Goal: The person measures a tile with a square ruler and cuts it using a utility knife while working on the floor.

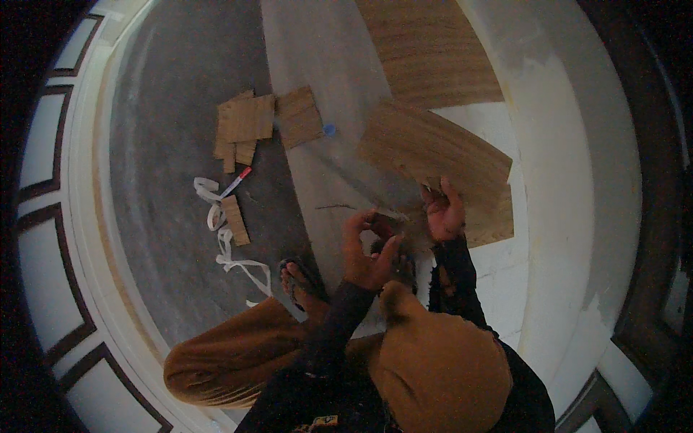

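Observation:
My left hand (368,252) is closed, its fingers curled toward the thumb over a pale grey strip of floor (328,65). Beside it on the right, my right hand (445,214) is closed too, thumb raised against bent fingers. Anything in either hand is too small and dim to make out. Just beyond my right hand lies a wood-look plank (440,141), set at an angle. A thin dark sliver (335,207) rests left of my left hand. My knees are bent, and a sandalled foot (299,285) shows at the left.
Wood-look offcuts (249,119) lie in a loose pile at left, with another piece (234,220) nearer me. A red-and-white marker (237,182) and curled white strips (225,249) are beside it. A blue round thing (329,130) sits farther off. Larger planks (433,50) cover the far right.

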### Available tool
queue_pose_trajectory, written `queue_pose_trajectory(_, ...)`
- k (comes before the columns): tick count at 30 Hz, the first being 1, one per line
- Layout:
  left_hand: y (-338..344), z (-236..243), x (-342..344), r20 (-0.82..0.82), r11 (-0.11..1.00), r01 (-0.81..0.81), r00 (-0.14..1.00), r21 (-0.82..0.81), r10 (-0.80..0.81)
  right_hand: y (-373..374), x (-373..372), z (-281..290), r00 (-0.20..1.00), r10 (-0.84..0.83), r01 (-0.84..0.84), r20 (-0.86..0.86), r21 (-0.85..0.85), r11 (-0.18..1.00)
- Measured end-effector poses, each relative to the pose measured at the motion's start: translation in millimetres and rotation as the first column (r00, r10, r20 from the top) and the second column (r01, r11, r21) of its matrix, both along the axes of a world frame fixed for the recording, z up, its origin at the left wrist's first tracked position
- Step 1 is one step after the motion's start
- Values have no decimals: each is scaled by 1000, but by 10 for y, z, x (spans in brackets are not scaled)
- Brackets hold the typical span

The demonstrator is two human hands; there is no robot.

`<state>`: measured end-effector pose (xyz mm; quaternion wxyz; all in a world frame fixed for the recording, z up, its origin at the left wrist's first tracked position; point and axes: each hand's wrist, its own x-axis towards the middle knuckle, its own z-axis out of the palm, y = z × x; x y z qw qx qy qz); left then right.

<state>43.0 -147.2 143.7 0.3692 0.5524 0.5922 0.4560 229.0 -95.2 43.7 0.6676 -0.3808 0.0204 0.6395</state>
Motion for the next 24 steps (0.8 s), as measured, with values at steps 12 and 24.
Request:
queue_pose_trajectory(12, 1024, 48, -449, 624, 839, -167, 597, -518, 504, -184, -762, 666, 721, 392, -404, 572, -112, 908)
queue_pose_trajectory(24, 1512, 956, -1413, 295, 902, -347, 861, -257, 415, -530, -918, -408, 183, 73, -479, 980, 24, 878)
